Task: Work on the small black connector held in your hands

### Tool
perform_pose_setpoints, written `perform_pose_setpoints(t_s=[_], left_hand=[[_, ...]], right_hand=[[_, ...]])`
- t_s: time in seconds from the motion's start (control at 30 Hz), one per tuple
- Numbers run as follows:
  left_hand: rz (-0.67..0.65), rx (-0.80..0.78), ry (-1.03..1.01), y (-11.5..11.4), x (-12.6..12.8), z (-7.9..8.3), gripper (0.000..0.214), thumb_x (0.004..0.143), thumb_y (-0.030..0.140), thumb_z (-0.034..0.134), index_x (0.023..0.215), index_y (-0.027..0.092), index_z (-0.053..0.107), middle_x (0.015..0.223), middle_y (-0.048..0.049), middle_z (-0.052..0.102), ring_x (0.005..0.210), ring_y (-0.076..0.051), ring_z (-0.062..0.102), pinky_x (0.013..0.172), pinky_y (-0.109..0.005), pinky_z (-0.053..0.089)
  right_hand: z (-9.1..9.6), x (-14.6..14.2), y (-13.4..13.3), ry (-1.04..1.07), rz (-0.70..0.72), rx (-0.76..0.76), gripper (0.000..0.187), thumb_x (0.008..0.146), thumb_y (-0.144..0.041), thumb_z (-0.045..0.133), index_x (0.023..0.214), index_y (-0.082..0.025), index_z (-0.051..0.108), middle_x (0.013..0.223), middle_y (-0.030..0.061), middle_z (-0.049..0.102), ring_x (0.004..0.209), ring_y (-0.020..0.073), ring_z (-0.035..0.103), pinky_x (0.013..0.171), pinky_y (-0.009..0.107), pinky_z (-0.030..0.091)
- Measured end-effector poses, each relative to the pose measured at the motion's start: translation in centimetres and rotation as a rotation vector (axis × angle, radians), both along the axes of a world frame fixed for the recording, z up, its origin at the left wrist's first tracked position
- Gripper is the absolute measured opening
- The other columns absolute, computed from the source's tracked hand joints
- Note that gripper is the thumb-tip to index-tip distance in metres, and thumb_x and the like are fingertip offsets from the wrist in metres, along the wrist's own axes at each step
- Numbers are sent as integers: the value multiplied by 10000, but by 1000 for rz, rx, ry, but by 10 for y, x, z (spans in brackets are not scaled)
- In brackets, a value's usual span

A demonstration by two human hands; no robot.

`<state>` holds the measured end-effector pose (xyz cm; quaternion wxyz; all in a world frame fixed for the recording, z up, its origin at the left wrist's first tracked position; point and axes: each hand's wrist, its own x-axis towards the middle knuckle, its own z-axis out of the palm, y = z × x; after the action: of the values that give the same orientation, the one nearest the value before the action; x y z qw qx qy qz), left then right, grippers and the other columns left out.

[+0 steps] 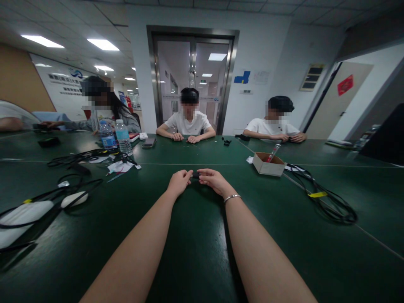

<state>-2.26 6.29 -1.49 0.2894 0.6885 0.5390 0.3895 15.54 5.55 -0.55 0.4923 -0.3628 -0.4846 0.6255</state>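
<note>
Small black part (196,175) is just over the counter (195,248). Left hand (180,183) pinches one end, right hand (215,182) the other. I'd want ends aligned, light grip, wrists steady.

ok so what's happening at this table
The person's left hand and right hand meet over the green table, holding a small dark object between them, too small to identify. A co-worker sits opposite, both hands at the table. Off to the right are a small open box and coiled black cable.
</note>
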Motion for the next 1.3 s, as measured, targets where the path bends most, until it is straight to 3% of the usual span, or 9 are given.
perform_pose_setpoints(t_s=[0.27,0.5,0.8,1.03,1.2,1.3], left_hand=[[60,4,177,-11,2,11,503,891,543,306,707,186,608,621,-28,629,581,-174,571,552,-271,331],[77,31,206,-11,1,10,524,903,533,280,650,193,587,597,-22,612,563,-171,556,536,-267,307],[29,87,106,-7,1,2,382,887,520,372,803,211,580,698,-3,620,616,-151,550,582,-252,358],[-112,146,-209,3,2,-7,180,794,317,575,908,181,547,858,-22,592,746,-126,549,695,-235,423],[-115,-10,-288,3,3,-7,229,869,390,444,941,178,496,673,9,536,562,-109,501,559,-228,395],[-71,9,-282,4,3,-7,192,830,311,508,974,185,497,708,8,554,600,-106,516,569,-217,393]], right_hand=[[0,0,0,-18,36,16,299,684,42,685,936,-118,681,839,56,661,646,104,631,607,182,549],[1,0,0,-18,42,8,296,690,33,681,947,-116,680,833,54,656,627,102,621,584,178,541],[3,-3,-1,15,-30,-33,81,764,-81,709,826,-69,658,680,57,609,528,85,571,449,137,485],[3,-3,-1,1,-58,-37,69,797,-106,688,782,-57,642,659,77,610,524,88,565,451,137,480],[3,-4,-1,5,-44,-35,95,774,-121,717,756,-64,643,635,68,601,524,92,559,441,143,474],[3,-5,-2,9,-47,-35,92,768,-113,719,758,-64,642,635,65,597,521,89,556,436,140,467]])
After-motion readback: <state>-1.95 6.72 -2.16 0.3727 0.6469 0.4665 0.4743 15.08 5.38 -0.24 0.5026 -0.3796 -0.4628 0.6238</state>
